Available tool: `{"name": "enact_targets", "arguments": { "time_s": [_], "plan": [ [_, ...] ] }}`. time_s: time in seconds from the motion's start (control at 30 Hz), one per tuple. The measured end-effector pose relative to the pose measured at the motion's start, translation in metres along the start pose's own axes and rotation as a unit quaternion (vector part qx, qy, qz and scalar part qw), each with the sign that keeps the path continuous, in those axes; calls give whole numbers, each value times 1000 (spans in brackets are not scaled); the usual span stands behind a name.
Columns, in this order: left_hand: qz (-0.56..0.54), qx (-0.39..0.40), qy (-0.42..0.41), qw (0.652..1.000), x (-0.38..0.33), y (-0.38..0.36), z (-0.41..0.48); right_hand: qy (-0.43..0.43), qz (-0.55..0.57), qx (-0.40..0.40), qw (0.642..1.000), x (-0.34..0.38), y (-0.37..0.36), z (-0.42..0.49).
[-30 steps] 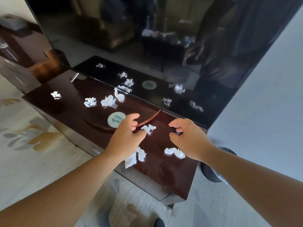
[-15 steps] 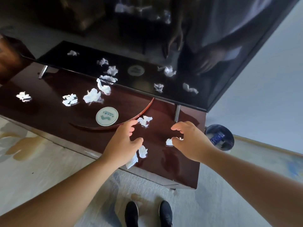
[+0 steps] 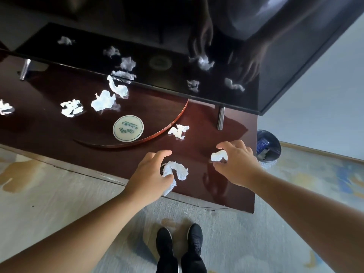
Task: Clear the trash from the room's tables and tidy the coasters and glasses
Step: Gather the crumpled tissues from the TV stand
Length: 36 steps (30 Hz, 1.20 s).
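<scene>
the job looks barely begun, by my reading: most of the trash lies on the dark cabinet [image 3: 226, 194] and no glasses are in view

far left of the coaster [image 3: 128, 128], at the frame's edge, sits one crumpled tissue [image 3: 6, 107]; nearer, to the coaster's upper left, a second wad [image 3: 71, 108] and a third wad [image 3: 103, 100] lie just beside each other. above the coaster, against the tv's [image 3: 197, 46] lower edge, a long wad [image 3: 118, 88] runs its long axis from upper left to lower right. the coaster itself lies flat inside the curved tray rim [image 3: 157, 134]; it is round, so it has no long axis, and its printed waves sit tilted to the cabinet's front edge. just right of the coaster, outside the rim, is a small wad [image 3: 178, 131]

below and right of the coaster, the left hand [image 3: 151, 174] curls its fingers round a strip-like tissue [image 3: 174, 170], whose long axis slants toward the cabinet's front edge. further right, the right hand [image 3: 236, 162] pinches a compact wad [image 3: 219, 155] under bent fingers. well right of the coaster, on the floor past the cabinet's end, stands the bin [image 3: 268, 146], already holding some rubbish

left to do: five loose wads, these two, and the coaster's tidying
</scene>
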<state>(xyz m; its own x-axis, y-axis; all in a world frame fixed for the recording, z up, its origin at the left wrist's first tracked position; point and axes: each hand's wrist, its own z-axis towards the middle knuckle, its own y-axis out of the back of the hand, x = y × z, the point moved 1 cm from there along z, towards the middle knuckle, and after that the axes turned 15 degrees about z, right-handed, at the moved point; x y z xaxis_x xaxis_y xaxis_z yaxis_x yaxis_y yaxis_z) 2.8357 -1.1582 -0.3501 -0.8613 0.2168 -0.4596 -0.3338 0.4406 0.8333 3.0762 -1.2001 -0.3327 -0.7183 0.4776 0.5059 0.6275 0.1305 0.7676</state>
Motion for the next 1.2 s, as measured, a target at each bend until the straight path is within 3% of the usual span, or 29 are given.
{"name": "enact_targets", "arguments": {
  "time_s": [0.23,0.37,0.5,0.7,0.9,1.2],
  "plan": [
    [74,-12,8,997,3,-18,2,-23,-26,35,999,-11,-22,19],
    [111,-15,19,994,7,-26,3,14,-28,13,999,-15,-31,24],
    [129,-9,15,991,7,-36,6,62,13,-24,998,-16,-38,27],
    [151,-22,2,988,1,-43,11,43,87,-19,995,-13,-36,30],
    [142,-16,13,990,0,-40,11,83,171,-41,981,3,-15,19],
    [145,-27,20,989,-4,-16,1,140,197,-54,969,44,20,7]
  ]
}}
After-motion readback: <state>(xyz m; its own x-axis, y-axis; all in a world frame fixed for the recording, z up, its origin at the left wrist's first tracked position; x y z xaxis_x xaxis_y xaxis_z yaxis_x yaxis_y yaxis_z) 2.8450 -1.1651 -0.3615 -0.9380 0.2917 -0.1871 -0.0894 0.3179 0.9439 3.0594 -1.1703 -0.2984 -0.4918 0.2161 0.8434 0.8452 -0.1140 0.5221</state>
